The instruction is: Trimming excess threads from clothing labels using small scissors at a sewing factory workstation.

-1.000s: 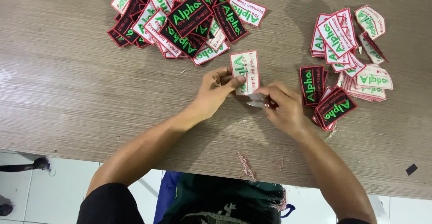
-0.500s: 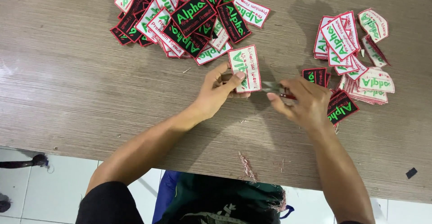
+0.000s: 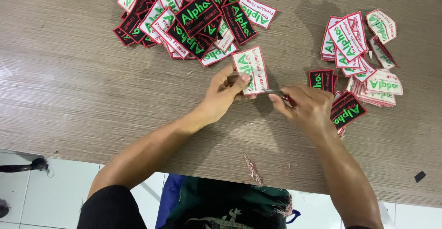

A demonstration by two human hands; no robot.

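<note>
The left hand [image 3: 224, 93] is closed on a white patch [image 3: 250, 69] with a red border and green lettering; thumb and fingers pinch its lower edge, so the patch stands out above and to the right of the hand, lying flat or nearly flat over the desk [image 3: 69, 72]. The right hand [image 3: 306, 109] is closed around a small cutting tool [image 3: 280, 94] with a metal tip and a red handle part; the tip points left and meets the lower right edge of the patch. Whether the blades of the tool are apart or together cannot be told. The two hands sit close together, near the middle of the desk, with the patch between and just above them. A large pile of patches [image 3: 193, 17], black and white ones mixed, lies on the desk beyond the left hand, its nearest pieces just beside the held patch. A second pile of patches [image 3: 359, 63] lies to the right, touching or just beside the right hand. Loose thread scraps [image 3: 253, 170] lie at the near edge of the desk.
</note>
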